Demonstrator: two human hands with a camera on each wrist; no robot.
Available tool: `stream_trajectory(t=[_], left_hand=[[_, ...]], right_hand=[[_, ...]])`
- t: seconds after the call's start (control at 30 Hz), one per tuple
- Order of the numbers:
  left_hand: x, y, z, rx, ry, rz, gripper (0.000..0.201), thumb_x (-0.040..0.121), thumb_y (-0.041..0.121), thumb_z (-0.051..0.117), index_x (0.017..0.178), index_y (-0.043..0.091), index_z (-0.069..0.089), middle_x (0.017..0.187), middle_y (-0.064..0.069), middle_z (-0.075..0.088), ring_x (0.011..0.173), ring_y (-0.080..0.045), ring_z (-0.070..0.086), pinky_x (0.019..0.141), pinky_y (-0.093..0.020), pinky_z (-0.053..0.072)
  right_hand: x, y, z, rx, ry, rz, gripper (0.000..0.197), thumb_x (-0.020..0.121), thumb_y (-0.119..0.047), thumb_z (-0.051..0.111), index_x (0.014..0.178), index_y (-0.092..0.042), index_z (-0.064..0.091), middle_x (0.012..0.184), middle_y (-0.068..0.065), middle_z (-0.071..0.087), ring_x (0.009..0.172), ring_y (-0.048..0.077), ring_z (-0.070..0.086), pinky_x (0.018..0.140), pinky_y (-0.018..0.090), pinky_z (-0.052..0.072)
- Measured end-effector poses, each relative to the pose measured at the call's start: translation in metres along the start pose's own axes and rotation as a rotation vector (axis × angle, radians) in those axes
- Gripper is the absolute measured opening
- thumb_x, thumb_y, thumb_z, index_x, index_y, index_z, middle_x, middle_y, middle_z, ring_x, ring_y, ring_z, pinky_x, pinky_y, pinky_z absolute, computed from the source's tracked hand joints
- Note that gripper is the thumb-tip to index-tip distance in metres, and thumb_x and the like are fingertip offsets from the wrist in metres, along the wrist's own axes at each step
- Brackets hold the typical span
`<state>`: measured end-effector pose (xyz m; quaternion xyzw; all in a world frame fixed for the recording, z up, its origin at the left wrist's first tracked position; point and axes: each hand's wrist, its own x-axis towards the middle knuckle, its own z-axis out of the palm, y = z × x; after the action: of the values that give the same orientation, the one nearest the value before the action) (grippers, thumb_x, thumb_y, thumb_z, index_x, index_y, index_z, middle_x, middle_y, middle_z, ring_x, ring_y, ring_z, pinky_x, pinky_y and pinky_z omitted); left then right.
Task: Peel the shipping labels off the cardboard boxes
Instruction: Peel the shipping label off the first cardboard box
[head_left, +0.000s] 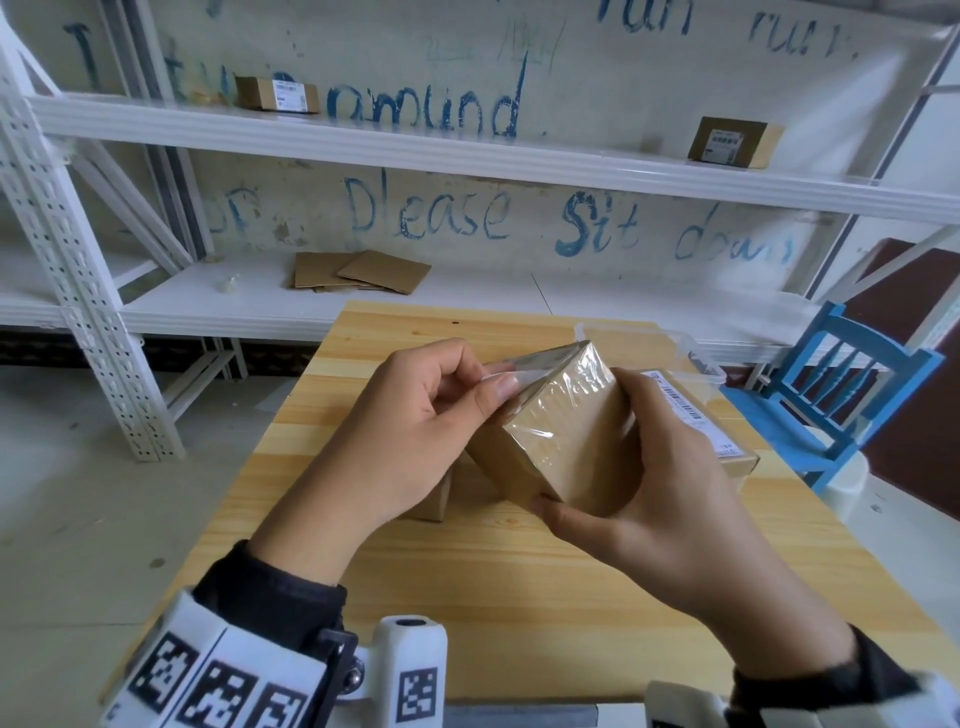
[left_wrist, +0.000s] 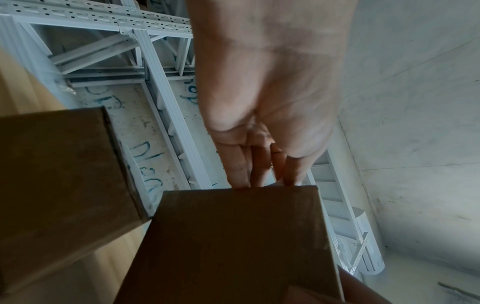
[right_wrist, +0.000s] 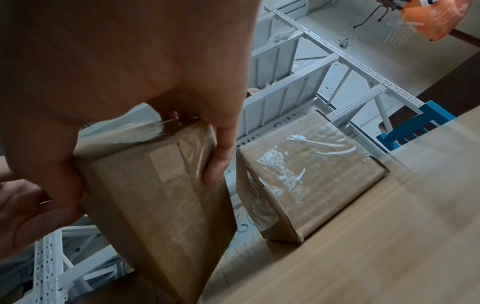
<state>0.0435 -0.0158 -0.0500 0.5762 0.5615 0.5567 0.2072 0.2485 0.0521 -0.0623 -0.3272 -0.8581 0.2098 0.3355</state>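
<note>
Both hands grip one cardboard box (head_left: 561, 441): right hand (head_left: 670, 499) underneath, left hand (head_left: 410, 431) pinching its tape.

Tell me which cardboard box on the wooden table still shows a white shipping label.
The flat box lying at the table's right edge, behind the right hand: a white barcode label shows on top. The held box shows only clear tape.

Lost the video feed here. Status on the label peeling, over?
Right hand grips the held box above the table. Left hand pinches clear film at its top edge. Labelled box behind, waiting. Nothing in the way.
</note>
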Motion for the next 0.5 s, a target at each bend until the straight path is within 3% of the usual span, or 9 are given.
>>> stream_trajectory(t=[0.23, 0.4, 0.5], left_hand=[[0.0012, -0.0015, 0.0012, 0.101, 0.023, 0.027, 0.030, 0.085, 0.055, 0.056, 0.072, 0.029, 0.057, 0.069, 0.002, 0.070, 0.055, 0.001, 0.052, 0.054, -0.014, 0.040], [0.0027, -0.0050, 0.0010, 0.087, 0.031, 0.031, 0.027, 0.093, 0.043, 0.059, 0.070, 0.029, 0.055, 0.059, 0.013, 0.062, 0.051, 0.002, 0.050, 0.052, -0.011, 0.037], [0.0028, -0.0063, 0.0016, 0.068, 0.035, 0.039, 0.026, 0.089, 0.049, 0.058, 0.072, 0.030, 0.057, 0.064, 0.009, 0.067, 0.055, 0.001, 0.054, 0.055, -0.012, 0.039]], right_hand=[[0.0008, -0.0011, -0.0011, -0.020, -0.016, 0.013, 0.083, 0.061, -0.049, 0.092, 0.129, -0.030, 0.050, 0.098, -0.021, 0.059, 0.093, 0.003, 0.056, 0.071, 0.014, 0.043], [0.0006, -0.0035, 0.0012, -0.022, -0.009, 0.023, 0.080, 0.061, -0.047, 0.091, 0.127, -0.029, 0.050, 0.094, -0.019, 0.059, 0.093, 0.003, 0.055, 0.071, 0.015, 0.044], [0.0014, -0.0044, 0.0000, -0.040, -0.015, 0.027, 0.080, 0.060, -0.049, 0.090, 0.126, -0.027, 0.050, 0.092, -0.019, 0.058, 0.091, 0.003, 0.055, 0.068, 0.013, 0.043]])
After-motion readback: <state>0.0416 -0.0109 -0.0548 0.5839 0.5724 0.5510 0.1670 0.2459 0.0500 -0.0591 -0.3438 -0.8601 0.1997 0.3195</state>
